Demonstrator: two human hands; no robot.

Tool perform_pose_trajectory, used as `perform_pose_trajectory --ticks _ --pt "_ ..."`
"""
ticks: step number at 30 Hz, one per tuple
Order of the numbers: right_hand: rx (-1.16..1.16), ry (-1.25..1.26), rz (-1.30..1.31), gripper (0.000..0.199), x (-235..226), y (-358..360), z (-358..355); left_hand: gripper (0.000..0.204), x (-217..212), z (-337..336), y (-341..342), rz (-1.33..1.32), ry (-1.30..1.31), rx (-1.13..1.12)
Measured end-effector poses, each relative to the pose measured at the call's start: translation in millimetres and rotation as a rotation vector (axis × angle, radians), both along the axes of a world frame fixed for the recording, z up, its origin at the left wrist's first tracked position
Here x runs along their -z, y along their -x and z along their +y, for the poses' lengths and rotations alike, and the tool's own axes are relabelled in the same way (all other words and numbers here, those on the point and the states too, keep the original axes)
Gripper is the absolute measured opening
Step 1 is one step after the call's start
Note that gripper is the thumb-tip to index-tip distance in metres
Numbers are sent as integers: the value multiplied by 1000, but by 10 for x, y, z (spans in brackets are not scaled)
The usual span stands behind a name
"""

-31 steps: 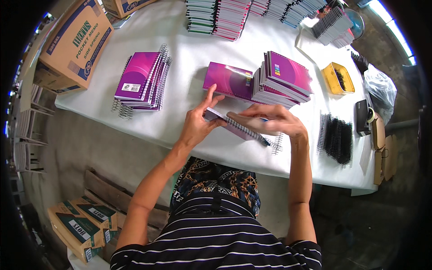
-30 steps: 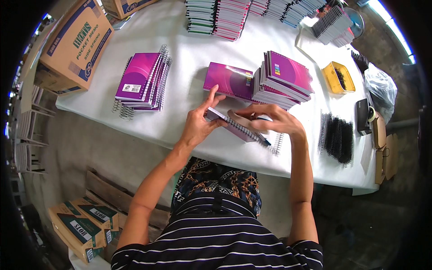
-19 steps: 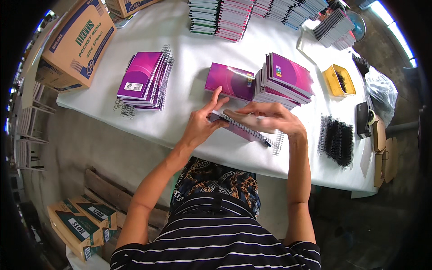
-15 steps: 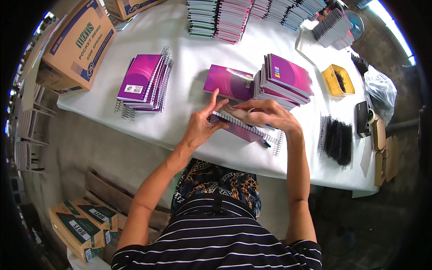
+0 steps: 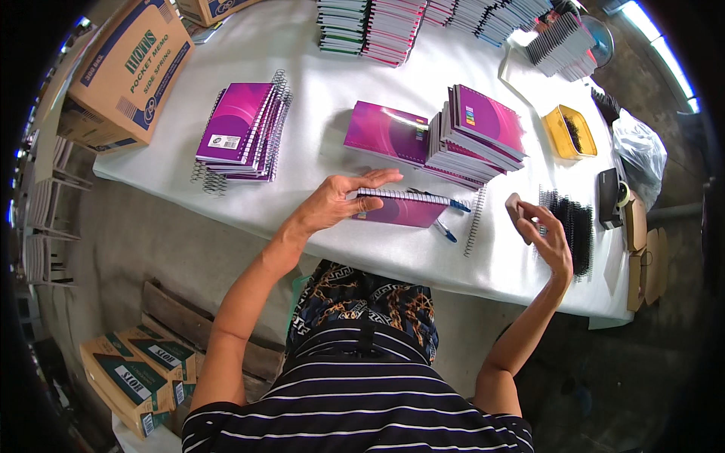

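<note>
My left hand (image 5: 332,204) is closed on the left end of a purple notebook (image 5: 404,210), which stands on edge with its spring-bound side up. Out to the right, my right hand (image 5: 550,240) holds a small brownish block (image 5: 518,219) in its fingers, beside a pile of black spiral coils (image 5: 572,234). A blue pen (image 5: 458,204) lies at the notebook's right end, and another blue pen (image 5: 447,231) sticks out below it. Just right of these rests a loose wire coil (image 5: 475,223).
Behind the notebook lie a flat purple notebook (image 5: 387,132) and a purple notebook stack (image 5: 487,124). A coil-bound stack (image 5: 238,132) stands left, near a carton (image 5: 128,75). At right are a yellow tray (image 5: 568,134) and black tape dispenser (image 5: 609,200). More notebooks (image 5: 343,30) line the back.
My right hand has moved from the notebook's spine out to the right, carrying the block. My left hand stays at the notebook's left end, its fingers now turned further right.
</note>
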State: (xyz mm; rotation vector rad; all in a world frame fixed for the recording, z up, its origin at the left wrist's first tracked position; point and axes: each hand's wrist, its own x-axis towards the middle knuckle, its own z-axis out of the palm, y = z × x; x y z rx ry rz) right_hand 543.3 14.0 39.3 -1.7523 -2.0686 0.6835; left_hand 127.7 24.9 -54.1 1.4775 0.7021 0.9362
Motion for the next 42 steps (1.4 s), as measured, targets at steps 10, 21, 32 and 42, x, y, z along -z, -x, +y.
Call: perform_pose_trajectory --ticks 10,21,32,42 --pt "-167 -432 -236 56 871 1577 -309 51 -226 -325 119 95 -138 -239" --pt "-297 -516 168 42 353 2087 -747 63 -87 -602 -185 768 -607 -651" --pt "-310 -151 370 28 280 2100 -621 79 -196 -626 -206 806 -617 -659" --pt "-277 93 449 26 190 1768 -239 64 -868 -598 289 904 -844 -843"
